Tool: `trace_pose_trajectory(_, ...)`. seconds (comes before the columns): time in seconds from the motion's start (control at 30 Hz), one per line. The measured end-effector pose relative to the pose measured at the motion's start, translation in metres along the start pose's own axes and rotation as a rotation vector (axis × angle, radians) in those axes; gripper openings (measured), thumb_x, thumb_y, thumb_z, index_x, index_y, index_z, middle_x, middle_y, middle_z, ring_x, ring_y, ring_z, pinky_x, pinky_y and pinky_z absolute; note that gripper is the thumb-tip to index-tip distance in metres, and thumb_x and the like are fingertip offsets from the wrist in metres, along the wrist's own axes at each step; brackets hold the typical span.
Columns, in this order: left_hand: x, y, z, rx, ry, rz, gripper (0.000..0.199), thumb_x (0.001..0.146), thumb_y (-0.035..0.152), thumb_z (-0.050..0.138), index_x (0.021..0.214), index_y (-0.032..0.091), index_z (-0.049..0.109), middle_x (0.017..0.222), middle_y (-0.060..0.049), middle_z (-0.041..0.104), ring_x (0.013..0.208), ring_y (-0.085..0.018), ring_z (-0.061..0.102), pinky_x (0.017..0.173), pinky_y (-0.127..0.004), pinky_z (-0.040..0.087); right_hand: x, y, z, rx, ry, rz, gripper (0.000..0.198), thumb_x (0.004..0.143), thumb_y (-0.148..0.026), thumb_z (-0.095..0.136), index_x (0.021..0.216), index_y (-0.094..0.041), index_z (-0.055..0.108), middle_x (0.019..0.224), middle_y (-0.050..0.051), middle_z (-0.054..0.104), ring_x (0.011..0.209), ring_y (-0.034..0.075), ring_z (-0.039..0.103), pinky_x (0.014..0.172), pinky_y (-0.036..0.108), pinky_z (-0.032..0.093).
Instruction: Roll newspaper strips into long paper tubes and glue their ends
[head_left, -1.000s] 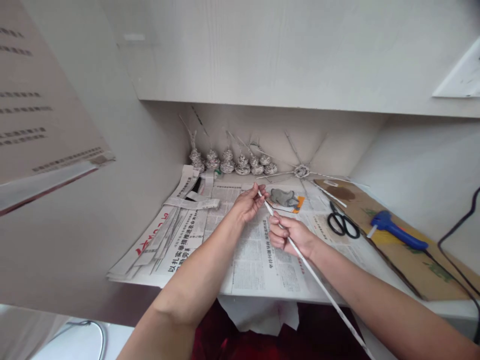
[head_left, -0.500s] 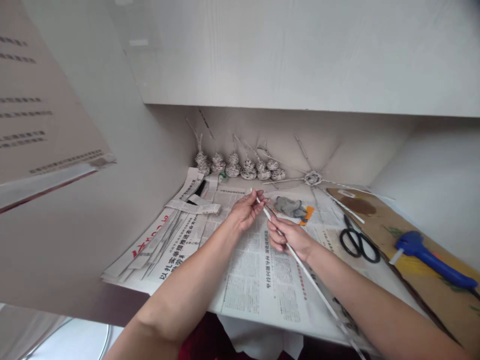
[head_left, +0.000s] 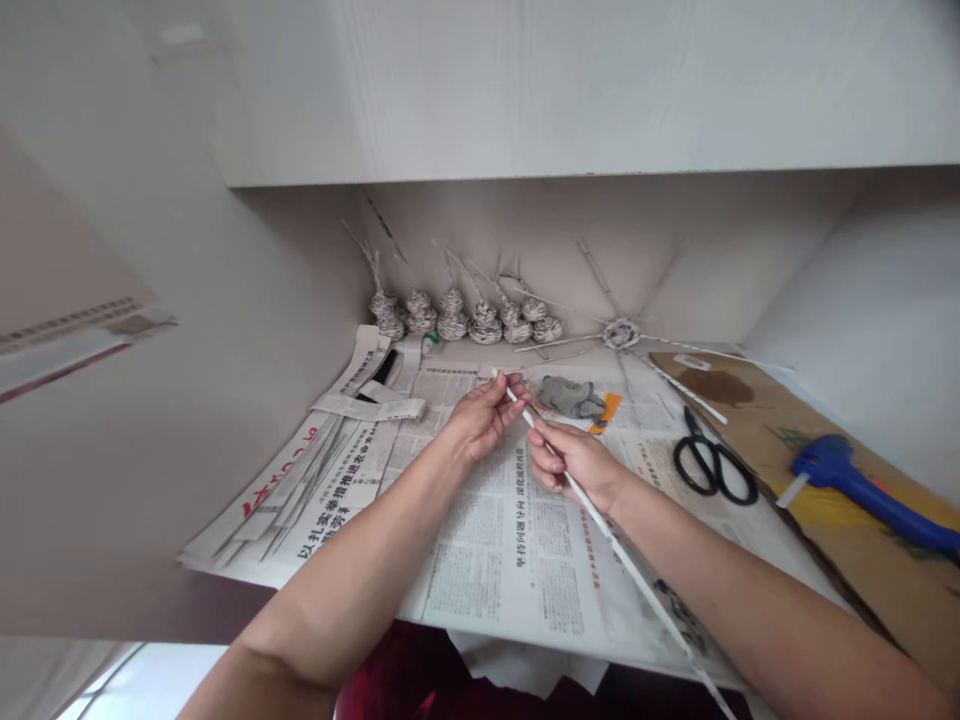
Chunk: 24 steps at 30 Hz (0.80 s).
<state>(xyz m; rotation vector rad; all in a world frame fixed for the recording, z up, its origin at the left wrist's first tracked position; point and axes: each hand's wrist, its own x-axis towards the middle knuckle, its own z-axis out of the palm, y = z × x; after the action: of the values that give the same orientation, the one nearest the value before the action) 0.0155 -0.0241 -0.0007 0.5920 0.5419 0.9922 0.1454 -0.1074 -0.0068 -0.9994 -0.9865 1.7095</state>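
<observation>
A long, thin white rolled paper stick (head_left: 626, 560) slants from the front edge up to my hands over the newspaper. My left hand (head_left: 484, 415) pinches its far end between thumb and fingers, and a short tip shows past the thumb. Lower on the same stick, my right hand (head_left: 574, 460) is closed around it, fingers curled beneath. Behind the right hand lies a crumpled grey cloth (head_left: 570, 396) on an orange piece (head_left: 609, 410). Newspaper sheets (head_left: 480, 560) cover the surface under both hands.
Several woven paper gourds (head_left: 452, 318) line the back wall. A spoked woven paper piece (head_left: 621, 334) stands right of them. Black-handled scissors (head_left: 716, 470) and a blue glue gun (head_left: 862, 490) on cardboard (head_left: 750, 400) lie right. Paper strips (head_left: 367, 405) are stacked left.
The camera view has shifted, so the scene sits slightly higher and further left. Both hands keep their hold on the paper stick, nearly in the same pose.
</observation>
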Motion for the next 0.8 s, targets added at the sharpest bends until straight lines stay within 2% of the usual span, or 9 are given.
trace_pose_trajectory(0.07, 0.0, 0.0, 0.0, -0.024, -0.008, 0.005, 0.021, 0.089, 0.02, 0.05, 0.086, 0.005, 0.065, 0.073, -0.008, 0.066, 0.066, -0.011, 0.068, 0.06, -0.015, 0.056, -0.002, -0.005, 0.0, 0.161, -0.132, 0.037, 0.033, 0.083, -0.048, 0.053, 0.069, -0.021, 0.038, 0.041, -0.011, 0.026, 0.036, 0.008, 0.033, 0.039, 0.021, 0.027)
trace_pose_trajectory(0.13, 0.0, 0.0, 0.0, -0.023, -0.007, 0.004, 0.021, 0.089, 0.021, 0.051, 0.086, 0.006, 0.065, 0.074, -0.008, 0.067, 0.066, -0.012, 0.068, 0.059, -0.015, 0.055, -0.003, -0.006, 0.0, 0.128, -0.146, 0.045, 0.034, 0.084, -0.051, 0.05, 0.07, -0.021, 0.039, 0.04, -0.01, 0.028, 0.036, 0.009, 0.035, 0.04, 0.021, 0.028)
trace_pose_trajectory(0.27, 0.002, -0.002, -0.001, 0.042, 0.032, 0.008, 0.018, 0.087, 0.022, 0.054, 0.085, 0.007, 0.064, 0.072, -0.008, 0.067, 0.063, -0.014, 0.068, 0.052, -0.016, 0.055, 0.0, 0.0, -0.002, -0.326, 0.119, -0.06, 0.039, 0.081, -0.058, 0.051, 0.075, -0.02, 0.047, 0.044, -0.007, 0.043, 0.038, 0.01, 0.044, 0.038, 0.021, 0.028)
trace_pose_trajectory(0.37, 0.003, -0.003, -0.001, 0.053, 0.035, 0.003, 0.018, 0.086, 0.022, 0.055, 0.085, 0.007, 0.064, 0.071, -0.008, 0.066, 0.063, -0.014, 0.067, 0.052, -0.017, 0.055, 0.002, 0.004, -0.003, -0.38, 0.185, -0.091, 0.039, 0.083, -0.057, 0.049, 0.072, -0.02, 0.045, 0.042, -0.009, 0.039, 0.035, 0.008, 0.037, 0.039, 0.021, 0.031)
trace_pose_trajectory(0.53, 0.002, -0.002, 0.0, -0.018, 0.019, -0.025, 0.019, 0.088, 0.021, 0.053, 0.085, 0.006, 0.064, 0.071, -0.008, 0.066, 0.062, -0.011, 0.067, 0.054, -0.014, 0.055, -0.003, -0.005, -0.003, 0.03, -0.139, 0.038, 0.032, 0.087, -0.048, 0.046, 0.07, -0.022, 0.039, 0.039, -0.01, 0.026, 0.035, 0.009, 0.032, 0.039, 0.021, 0.025)
trace_pose_trajectory(0.6, 0.002, -0.002, -0.001, -0.036, 0.015, -0.03, 0.019, 0.087, 0.021, 0.053, 0.085, 0.006, 0.064, 0.072, -0.008, 0.066, 0.063, -0.011, 0.067, 0.055, -0.013, 0.054, -0.004, -0.008, -0.003, 0.1, -0.197, 0.073, 0.031, 0.087, -0.047, 0.046, 0.071, -0.022, 0.04, 0.039, -0.01, 0.027, 0.036, 0.01, 0.034, 0.04, 0.022, 0.028)
trace_pose_trajectory(0.67, 0.003, -0.003, -0.001, -0.018, 0.02, -0.024, 0.019, 0.087, 0.022, 0.055, 0.086, 0.006, 0.064, 0.072, -0.008, 0.066, 0.064, -0.011, 0.067, 0.055, -0.014, 0.055, -0.002, -0.007, -0.005, 0.011, -0.129, 0.059, 0.033, 0.086, -0.052, 0.047, 0.075, -0.021, 0.044, 0.041, -0.008, 0.036, 0.038, 0.011, 0.041, 0.041, 0.022, 0.03)
trace_pose_trajectory(0.73, 0.003, -0.005, -0.002, 0.027, 0.032, -0.014, 0.018, 0.086, 0.022, 0.056, 0.085, 0.006, 0.064, 0.071, -0.008, 0.066, 0.064, -0.012, 0.067, 0.055, -0.015, 0.055, 0.002, -0.002, -0.007, -0.196, 0.012, -0.002, 0.038, 0.083, -0.058, 0.049, 0.078, -0.02, 0.049, 0.046, -0.006, 0.044, 0.04, 0.011, 0.046, 0.041, 0.022, 0.03)
trace_pose_trajectory(0.8, 0.003, -0.007, -0.002, 0.068, 0.038, -0.009, 0.017, 0.085, 0.022, 0.058, 0.083, 0.006, 0.064, 0.07, -0.008, 0.066, 0.064, -0.013, 0.067, 0.055, -0.016, 0.055, 0.006, 0.005, -0.009, -0.402, 0.142, -0.083, 0.041, 0.08, -0.061, 0.051, 0.076, -0.02, 0.051, 0.046, -0.006, 0.046, 0.039, 0.01, 0.044, 0.04, 0.022, 0.031)
